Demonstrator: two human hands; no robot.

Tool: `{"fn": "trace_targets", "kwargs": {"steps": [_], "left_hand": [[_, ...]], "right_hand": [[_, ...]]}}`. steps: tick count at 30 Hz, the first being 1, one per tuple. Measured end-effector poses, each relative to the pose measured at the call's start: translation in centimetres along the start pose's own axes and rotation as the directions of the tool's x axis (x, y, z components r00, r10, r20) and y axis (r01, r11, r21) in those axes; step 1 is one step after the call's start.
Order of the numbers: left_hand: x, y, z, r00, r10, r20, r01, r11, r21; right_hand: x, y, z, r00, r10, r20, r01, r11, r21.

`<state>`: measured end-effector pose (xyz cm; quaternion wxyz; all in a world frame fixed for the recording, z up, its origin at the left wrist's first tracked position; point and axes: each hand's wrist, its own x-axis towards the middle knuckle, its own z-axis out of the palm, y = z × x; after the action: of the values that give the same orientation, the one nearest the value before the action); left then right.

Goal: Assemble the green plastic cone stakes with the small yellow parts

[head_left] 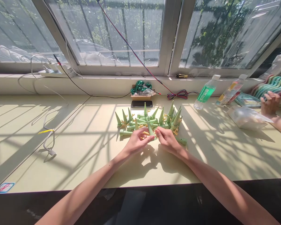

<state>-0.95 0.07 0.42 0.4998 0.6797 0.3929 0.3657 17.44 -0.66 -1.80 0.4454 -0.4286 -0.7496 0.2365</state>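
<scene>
My left hand (pixel 137 141) is closed on a green plastic cone (pixel 150 127), its thin tip pointing up and away from me. Close beside the cone's wide end, my right hand (pixel 168 139) has thumb and fingers pinched together; whatever lies between them is too small to make out. Just beyond both hands is a cluster of similar green cones (pixel 175 120), several of them upright with small yellow parts at their bases. Other green tube-like pieces (pixel 125 132) lie on their sides among them.
A black phone (pixel 141 103) lies behind the cones, before a small box (pixel 142 97) with green material. Bottles (pixel 204 93) and a clear plastic package (pixel 245 118) stand right. Another person's hand (pixel 270 103) is by stacked coloured items. A white cable (pixel 51 140) lies left.
</scene>
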Motion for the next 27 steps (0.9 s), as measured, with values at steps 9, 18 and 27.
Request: {"fn": "trace_targets", "kwargs": {"steps": [9, 18, 27], "left_hand": [[0.1, -1.6, 0.2, 0.92, 0.386, -0.059, -0.336, 0.86, 0.384], [0.0, -2.5, 0.1, 0.871, 0.489, -0.04, -0.401, 0.757, 0.516], [0.3, -0.4, -0.1, 0.963, 0.216, -0.162, -0.202, 0.975, 0.097]], "right_hand": [[0.2, 0.0, 0.2, 0.998, 0.067, -0.003, -0.067, 0.998, 0.017], [0.4, 0.0, 0.5, 0.99, 0.135, 0.029, -0.138, 0.983, 0.118], [0.4, -0.2, 0.0, 0.989, 0.095, -0.113, -0.086, 0.993, 0.081]]}}
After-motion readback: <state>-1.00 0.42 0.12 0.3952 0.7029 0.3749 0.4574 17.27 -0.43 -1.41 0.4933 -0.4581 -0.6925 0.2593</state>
